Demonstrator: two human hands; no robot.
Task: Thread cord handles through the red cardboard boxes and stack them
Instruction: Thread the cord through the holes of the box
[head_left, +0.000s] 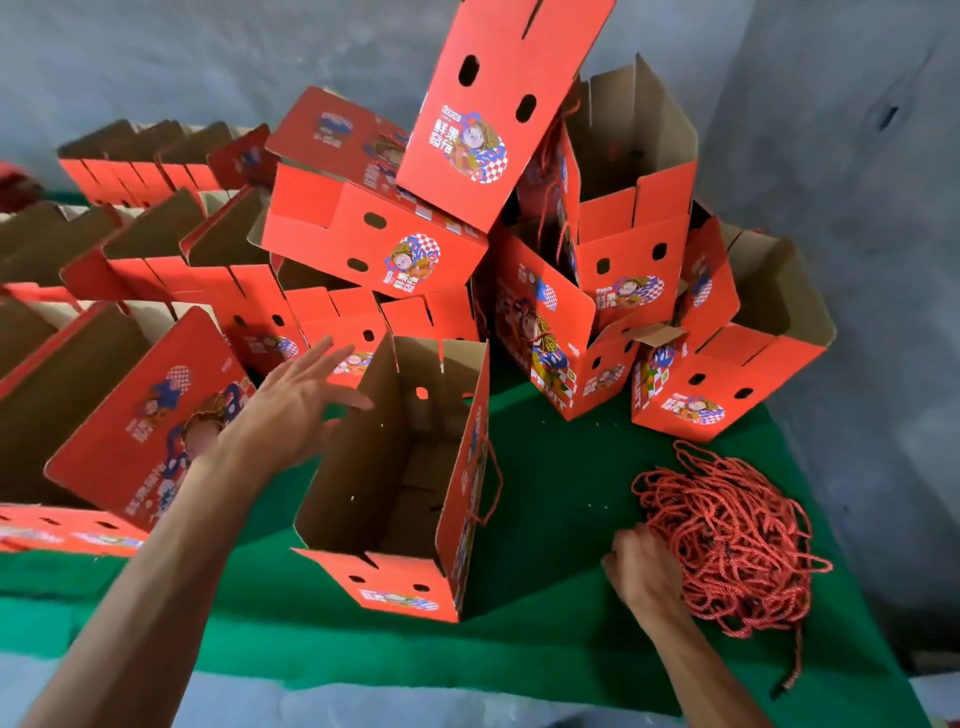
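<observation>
The right hand (647, 571) lies at the near edge of the heap of red cords (732, 540), its fingers curled into the strands; whether they pinch one cord cannot be told, as the fingertips are hidden in the tangle. The left hand (291, 410) is held in the air with fingers spread and straight, gripping nothing, just beside the upper left wall of the open box (395, 478). That box stands upright in the middle of the green table cover (561, 467), brown inside, red outside, with a cord handle (491, 483) hanging as a loop on its right side. Behind it a jumbled pile of red boxes (519, 234) leans against the grey wall (831, 130), some tilted, several with cords hanging. To the left, rows of open boxes (145, 249) lie packed side by side on the table.
</observation>
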